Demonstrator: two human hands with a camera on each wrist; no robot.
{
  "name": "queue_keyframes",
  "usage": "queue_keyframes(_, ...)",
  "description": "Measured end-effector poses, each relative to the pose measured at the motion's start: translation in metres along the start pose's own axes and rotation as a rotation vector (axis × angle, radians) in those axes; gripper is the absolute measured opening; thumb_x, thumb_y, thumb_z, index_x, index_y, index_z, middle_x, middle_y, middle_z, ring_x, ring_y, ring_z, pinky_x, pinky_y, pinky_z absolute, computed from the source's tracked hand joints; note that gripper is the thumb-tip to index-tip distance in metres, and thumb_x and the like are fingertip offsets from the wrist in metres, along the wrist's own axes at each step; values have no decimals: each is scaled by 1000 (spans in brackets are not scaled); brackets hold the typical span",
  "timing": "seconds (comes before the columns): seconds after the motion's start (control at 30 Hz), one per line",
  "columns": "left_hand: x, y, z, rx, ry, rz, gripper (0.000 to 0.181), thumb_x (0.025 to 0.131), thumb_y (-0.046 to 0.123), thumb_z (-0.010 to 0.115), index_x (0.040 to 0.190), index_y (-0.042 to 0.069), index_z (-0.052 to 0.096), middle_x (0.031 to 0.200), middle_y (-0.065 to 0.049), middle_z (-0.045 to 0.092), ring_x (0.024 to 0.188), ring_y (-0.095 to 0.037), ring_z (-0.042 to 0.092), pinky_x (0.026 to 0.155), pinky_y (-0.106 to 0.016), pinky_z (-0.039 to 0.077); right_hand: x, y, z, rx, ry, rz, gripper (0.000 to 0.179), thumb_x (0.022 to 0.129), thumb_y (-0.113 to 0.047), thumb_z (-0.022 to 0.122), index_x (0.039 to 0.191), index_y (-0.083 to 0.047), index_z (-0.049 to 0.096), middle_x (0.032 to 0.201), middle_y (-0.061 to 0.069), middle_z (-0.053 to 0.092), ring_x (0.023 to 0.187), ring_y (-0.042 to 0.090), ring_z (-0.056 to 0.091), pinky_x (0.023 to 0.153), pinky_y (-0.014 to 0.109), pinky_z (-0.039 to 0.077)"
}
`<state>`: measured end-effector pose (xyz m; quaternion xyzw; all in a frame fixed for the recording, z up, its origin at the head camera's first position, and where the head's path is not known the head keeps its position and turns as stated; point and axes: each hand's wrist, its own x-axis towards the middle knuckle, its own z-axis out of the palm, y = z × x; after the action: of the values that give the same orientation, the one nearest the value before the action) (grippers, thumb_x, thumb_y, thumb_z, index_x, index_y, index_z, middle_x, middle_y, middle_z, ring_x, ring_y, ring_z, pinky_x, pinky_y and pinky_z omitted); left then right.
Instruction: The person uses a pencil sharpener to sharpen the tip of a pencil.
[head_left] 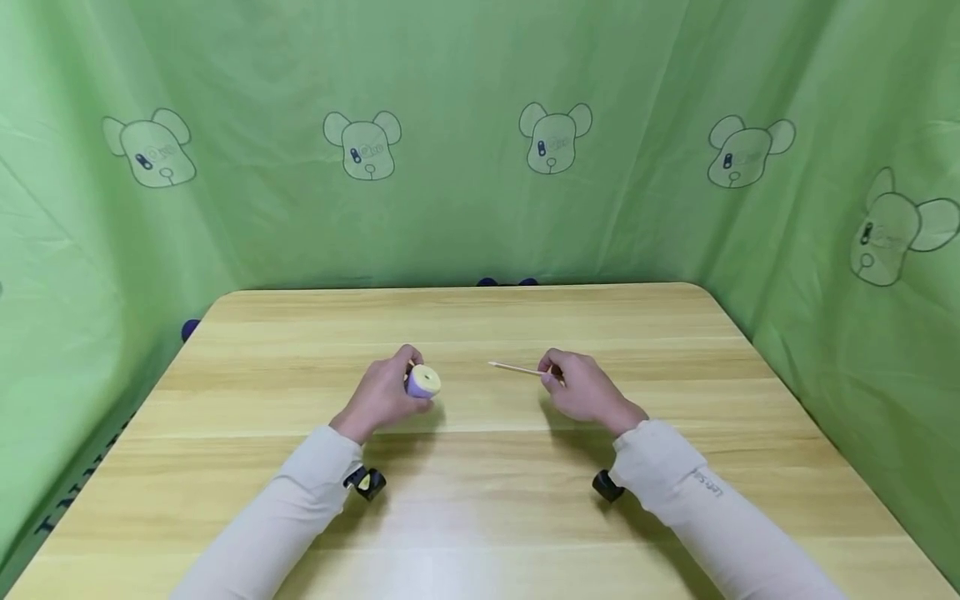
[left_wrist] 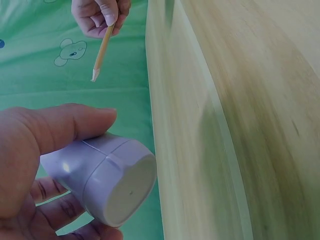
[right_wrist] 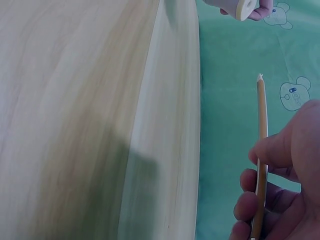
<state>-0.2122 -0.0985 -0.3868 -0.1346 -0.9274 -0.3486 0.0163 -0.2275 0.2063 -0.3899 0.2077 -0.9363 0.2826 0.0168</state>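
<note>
My left hand (head_left: 382,393) grips a small lavender pencil sharpener (head_left: 422,382) above the table. Its pale yellow end, with a small round hole in the middle, faces right. In the left wrist view the lavender body (left_wrist: 95,167) lies between thumb and fingers, and its flat base shows. Across from it, my right hand (head_left: 590,393) pinches a pencil (head_left: 513,367) whose pale tip points left toward the sharpener. A gap separates the tip from the hole. The right wrist view shows the tan pencil (right_wrist: 262,110) held between thumb and fingers.
A light wooden table (head_left: 480,500) lies under both hands. Green cloth (head_left: 450,217) printed with bear heads hangs behind and at the sides. Black wrist cameras (head_left: 366,482) sit under the cuffs of the pale sleeves (head_left: 300,500). Dark round shapes (head_left: 487,282) show at the far edge.
</note>
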Motion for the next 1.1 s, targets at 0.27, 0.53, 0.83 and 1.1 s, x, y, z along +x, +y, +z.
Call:
queue_keyframes(0.27, 2, 5, 0, 5, -9, 14, 54, 67, 11, 88, 108, 8, 54, 98, -12, 66, 88, -27, 63, 76, -39, 53, 0, -4, -1, 1, -3, -4, 12, 96, -10, 58, 101, -3, 64, 86, 5, 59, 73, 19, 51, 67, 36, 44)
queue_keyframes(0.53, 5, 7, 0, 21, -15, 23, 53, 67, 12, 88, 108, 8, 55, 98, -12, 66, 87, -27, 62, 75, -39, 53, 1, -7, 0, -3, 0, -24, 11, 95, -10, 59, 101, -3, 65, 87, 5, 60, 78, 20, 54, 69, 38, 46)
queue_keyframes(0.83, 5, 9, 2, 23, -20, 43, 51, 67, 12, 88, 108, 9, 57, 99, -13, 67, 87, -27, 63, 75, -39, 53, 0, -15, 2, 8, -7, -16, 9, 95, -10, 60, 99, -5, 65, 87, 4, 60, 76, 19, 53, 67, 36, 46)
queue_keyframes(1.1, 5, 12, 4, 27, -33, 59, 50, 67, 12, 88, 108, 9, 59, 98, -12, 67, 86, -27, 62, 74, -38, 52, -2, -20, 5, 7, -12, -31, 10, 94, -10, 61, 100, -6, 67, 85, 3, 60, 74, 18, 52, 66, 34, 45)
